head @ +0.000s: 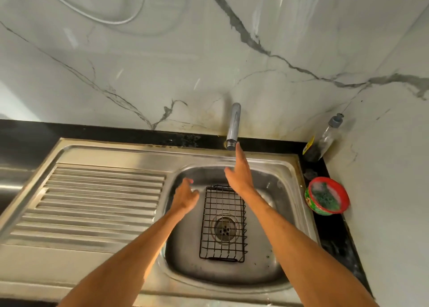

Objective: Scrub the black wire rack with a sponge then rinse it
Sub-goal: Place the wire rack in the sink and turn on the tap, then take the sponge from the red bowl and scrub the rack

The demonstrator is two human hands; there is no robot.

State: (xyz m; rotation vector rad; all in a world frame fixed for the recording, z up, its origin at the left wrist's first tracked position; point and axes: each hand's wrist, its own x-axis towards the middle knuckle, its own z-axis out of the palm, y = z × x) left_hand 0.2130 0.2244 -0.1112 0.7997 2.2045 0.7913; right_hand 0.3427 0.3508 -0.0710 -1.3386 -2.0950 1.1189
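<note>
- Lying flat in the sink [185, 267], the black wire rack [222, 204] covers the drain [224, 229].
- Left hand [184, 196] hovers beside it, loosely curled, holding nothing.
- Right hand [240, 174] stretches flat, fingertip touching the tap [234, 125].
- Foamy green sponge [325, 196] sits in a red tub [346, 199] on the dark surface [334, 237], right.

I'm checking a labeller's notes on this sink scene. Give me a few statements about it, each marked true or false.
1. The black wire rack lies in the sink basin over the drain. True.
2. The right hand holds a sponge. False: its straight fingers reach to the faucet tip and hold nothing.
3. The left hand grips the rack. False: it hovers beside it, empty.
4. A tub with a green scrubber sits on the counter right of the sink. True.
</note>
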